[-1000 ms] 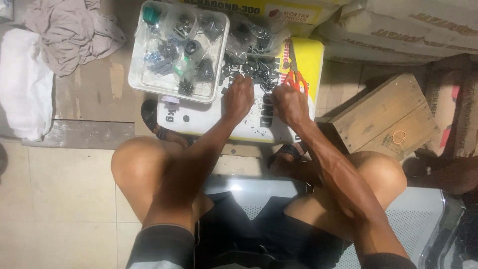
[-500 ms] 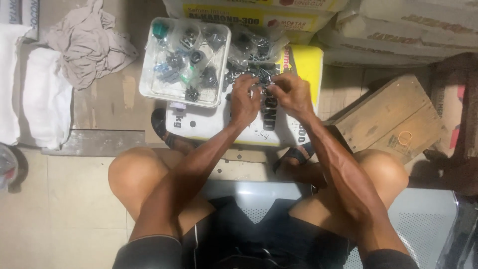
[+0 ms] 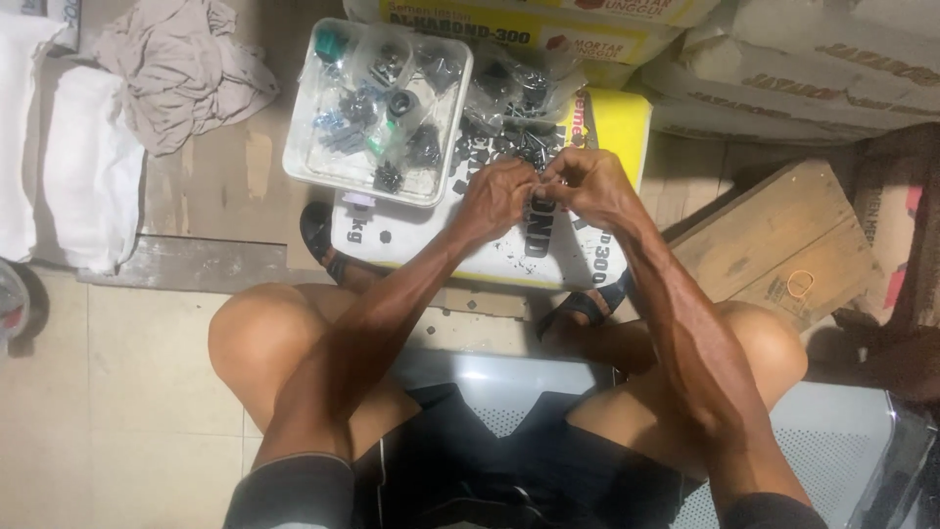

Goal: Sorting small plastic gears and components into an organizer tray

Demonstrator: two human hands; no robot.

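- Head view, far left: folded white cloths [image 3: 88,167] lie on the floor, with a crumpled beige rag [image 3: 181,73] just beside them toward the top.
- Next comes a white plastic tray [image 3: 304,162], filled with small clear bags of dark metal fittings, resting partly on a white and yellow sack [image 3: 431,240] that lies flat on the floor.
- To the tray's right a heap of small dark screws and nuts [image 3: 509,142] is spread over the sack, some of it in a clear bag.
- The left hand [image 3: 497,196] hovers just over the sack below that heap, fingers curled in tightly and pinched against the other hand's fingertips; the piece between them is too small to make out.
- The right hand [image 3: 587,186] meets it knuckle to knuckle, likewise clenched, thumb and forefinger pressed together at the meeting point.
- Below the sack, dark sandals [image 3: 328,250] show on the person's feet, between the bare knees.
- Right of the arms a wooden board [image 3: 774,245] lies tilted on the floor, a small ring on it.
- Along the top right, more filled sacks [image 3: 783,69] are stacked.
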